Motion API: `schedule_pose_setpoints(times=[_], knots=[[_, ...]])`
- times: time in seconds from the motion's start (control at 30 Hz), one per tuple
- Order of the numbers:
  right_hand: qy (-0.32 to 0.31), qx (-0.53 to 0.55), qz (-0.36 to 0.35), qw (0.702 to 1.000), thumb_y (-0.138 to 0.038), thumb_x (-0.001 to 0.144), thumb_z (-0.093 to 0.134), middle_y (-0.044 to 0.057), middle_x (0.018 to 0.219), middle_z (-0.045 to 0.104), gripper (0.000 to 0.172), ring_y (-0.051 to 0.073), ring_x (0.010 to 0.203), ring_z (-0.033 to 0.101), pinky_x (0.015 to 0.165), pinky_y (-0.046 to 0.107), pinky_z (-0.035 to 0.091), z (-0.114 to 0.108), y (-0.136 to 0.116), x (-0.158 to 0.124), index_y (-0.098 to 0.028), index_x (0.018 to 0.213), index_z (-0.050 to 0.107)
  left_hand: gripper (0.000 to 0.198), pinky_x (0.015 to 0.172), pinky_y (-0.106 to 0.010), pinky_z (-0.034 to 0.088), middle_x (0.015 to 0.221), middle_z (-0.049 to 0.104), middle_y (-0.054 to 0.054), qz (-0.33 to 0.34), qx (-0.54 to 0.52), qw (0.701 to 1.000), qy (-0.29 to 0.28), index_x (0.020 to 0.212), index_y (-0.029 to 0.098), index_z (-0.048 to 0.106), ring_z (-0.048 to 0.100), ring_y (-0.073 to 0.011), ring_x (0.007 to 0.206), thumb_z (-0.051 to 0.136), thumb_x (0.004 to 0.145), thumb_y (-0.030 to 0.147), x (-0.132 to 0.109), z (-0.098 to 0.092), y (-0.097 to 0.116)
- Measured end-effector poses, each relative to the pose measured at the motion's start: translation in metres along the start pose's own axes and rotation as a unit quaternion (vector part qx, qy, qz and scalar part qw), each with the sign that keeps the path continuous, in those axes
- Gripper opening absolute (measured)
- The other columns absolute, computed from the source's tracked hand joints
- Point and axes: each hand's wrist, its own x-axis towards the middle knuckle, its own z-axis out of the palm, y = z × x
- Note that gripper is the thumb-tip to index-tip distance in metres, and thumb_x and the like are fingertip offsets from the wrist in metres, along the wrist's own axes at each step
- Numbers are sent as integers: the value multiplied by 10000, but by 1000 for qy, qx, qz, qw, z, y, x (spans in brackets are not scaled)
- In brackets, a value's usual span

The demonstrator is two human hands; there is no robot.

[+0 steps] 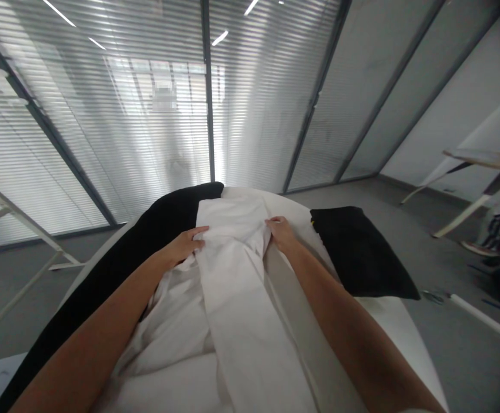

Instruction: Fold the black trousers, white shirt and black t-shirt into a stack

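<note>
A white cloth garment [237, 269], partly folded, lies lengthwise over the white table [391, 321]. Its long flat strip runs from the far end toward me, with looser wrinkled cloth on its left. At the left edge of the folded far end, my left hand [182, 246] grips the cloth between thumb and fingers. My right hand [281, 232] pinches the opposite edge, fingertips closed on the fabric. Beneath and left of the garment spreads a black cloth [147, 229]. A folded black cloth [357, 252] rests at the table's right side, beyond my right forearm.
Glass partitions with blinds [258, 103] stand behind the table. On the right are a wooden-topped table [486, 160], a white pole [486, 321] and dark items on the grey floor [374, 198]. A white metal frame [13, 212] stands at left.
</note>
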Motion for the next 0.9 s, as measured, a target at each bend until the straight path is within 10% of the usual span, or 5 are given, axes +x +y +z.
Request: schedule_pose_setpoints(times=[0.17,0.37,0.9], knots=[[-150,-34,48,987,-246,641,758,21,765,604,532,190,612,589,530,325,506,-11,-17,-25,-222,1127,544,543,754,-296,508,952,730,-53,23,21,998,46,1258,166,635,656,-182,809,672,729,279,-2,3,-13],[-458,-35,33,887,-251,634,776,48,757,649,282,180,598,611,529,312,535,-30,-22,-38,-169,886,680,313,815,-307,486,1045,733,-77,66,138,985,81,971,167,763,638,-235,969,617,739,318,1,3,-15],[-316,46,30,947,-112,735,584,-2,693,600,173,118,566,520,527,225,410,-25,-13,-13,-180,890,624,434,662,-240,468,908,689,-38,35,236,959,-151,1092,256,742,604,-197,819,719,709,459,-51,-13,32]])
